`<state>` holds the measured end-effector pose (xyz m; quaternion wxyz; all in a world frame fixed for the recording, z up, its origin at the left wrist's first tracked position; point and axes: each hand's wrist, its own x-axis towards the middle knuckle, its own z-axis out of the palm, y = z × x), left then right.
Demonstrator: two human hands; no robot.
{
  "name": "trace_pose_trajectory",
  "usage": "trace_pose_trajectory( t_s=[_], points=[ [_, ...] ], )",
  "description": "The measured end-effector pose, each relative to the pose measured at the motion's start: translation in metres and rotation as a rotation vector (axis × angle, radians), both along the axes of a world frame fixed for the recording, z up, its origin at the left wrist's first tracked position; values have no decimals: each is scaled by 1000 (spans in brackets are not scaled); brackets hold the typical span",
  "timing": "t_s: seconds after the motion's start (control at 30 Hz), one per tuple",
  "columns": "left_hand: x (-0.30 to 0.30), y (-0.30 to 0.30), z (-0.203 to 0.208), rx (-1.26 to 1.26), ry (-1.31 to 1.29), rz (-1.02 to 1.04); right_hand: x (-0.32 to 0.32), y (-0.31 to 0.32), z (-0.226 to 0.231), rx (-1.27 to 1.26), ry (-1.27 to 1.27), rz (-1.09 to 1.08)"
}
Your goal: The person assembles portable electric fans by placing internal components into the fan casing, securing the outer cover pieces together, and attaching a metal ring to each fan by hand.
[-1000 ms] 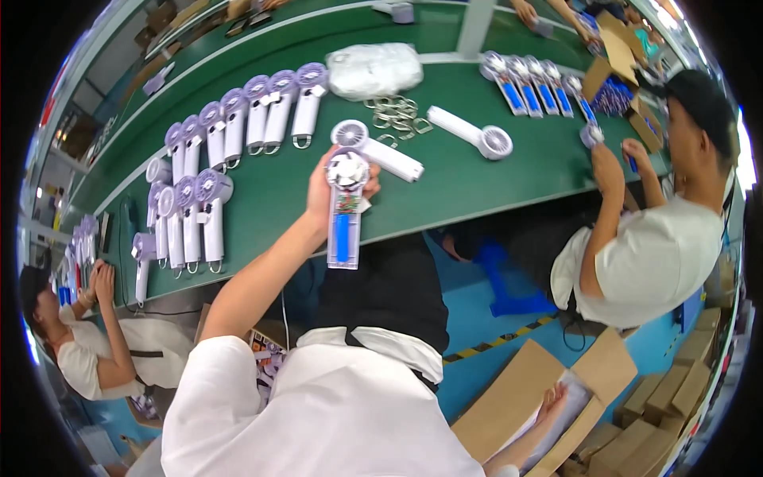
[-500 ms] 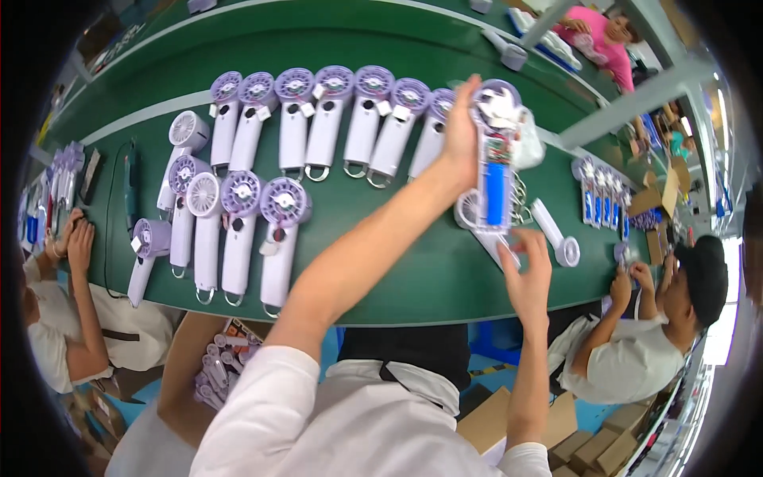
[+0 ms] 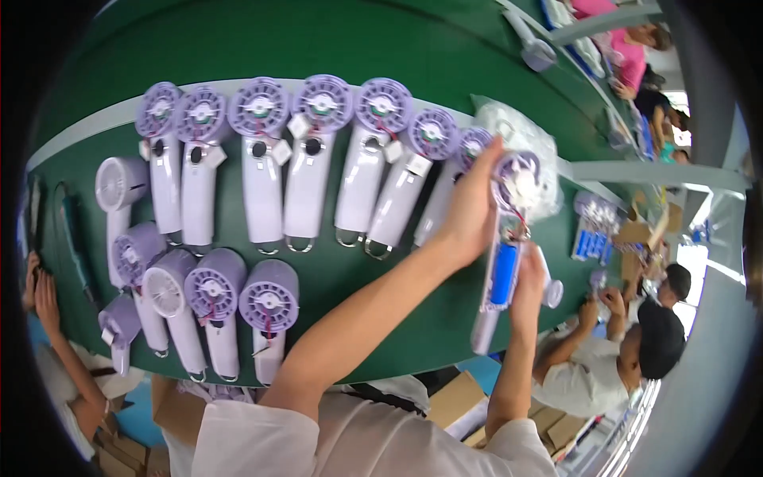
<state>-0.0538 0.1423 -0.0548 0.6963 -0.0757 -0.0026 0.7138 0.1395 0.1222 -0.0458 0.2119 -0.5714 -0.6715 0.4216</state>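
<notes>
Over the green bench (image 3: 326,278), an opened handheld fan (image 3: 509,238) is held up, its blue cell (image 3: 503,273) and white impeller (image 3: 521,183) exposed. Left hand (image 3: 470,213): clasped on the fan's left edge near the impeller. Right hand (image 3: 528,288): against the lower right edge; whether its fingers pinch cannot be told. Farther left: two rows of lilac-headed fans (image 3: 264,187).

You get bright, even light over the desk (image 3: 421,342), with glare blowing out white at far right; your right hand (image 3: 526,280) looks slightly soft, and straight edges bend toward black corners.
</notes>
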Motion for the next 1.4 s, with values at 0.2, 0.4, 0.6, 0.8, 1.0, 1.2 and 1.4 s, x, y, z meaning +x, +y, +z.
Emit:
trace_pose_trajectory(
  t_s=[0.2, 0.4, 0.6, 0.8, 1.0, 1.2, 1.4],
  points=[
    [19, 4, -3, -1, 24, 95, 30, 0, -80, 160, 730, -547],
    [25, 32, 7, 49, 70, 92, 27, 6, -75, 417, 804, -224],
    [26, -4, 5, 17, 239, 270, 50, -22, -62, 212, 1005, -357],
    [58, -16, 7, 153, 267, -26, 125, -68, -21, 174, 915, -543],
    [148, -25, -34, 79, 425, -343, 210, -113, -35, 221, 778, -705],
    [133, -22, -42, 52, 413, -325, 180, -110, -38, 117, 922, -699],
    [96, -10, -49, 93, 272, -241, 120, -85, -11, 47, 993, -249]
  ],
)
